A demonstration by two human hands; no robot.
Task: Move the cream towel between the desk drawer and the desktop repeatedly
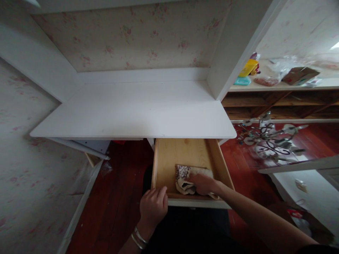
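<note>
A wooden drawer is pulled out from under the white desk. Inside it, near the front, lies a folded cream cloth with a brown pattern. My right hand presses on the cloth, its fingers closed on the fabric and partly hidden by it. At the drawer's front left corner, my left hand is curled over the edge, with bangles on the wrist.
A chandelier lies on the red floor to the right. Behind it, a low shelf carries a cardboard box, plastic bags and a yellow item. White furniture stands at the lower right.
</note>
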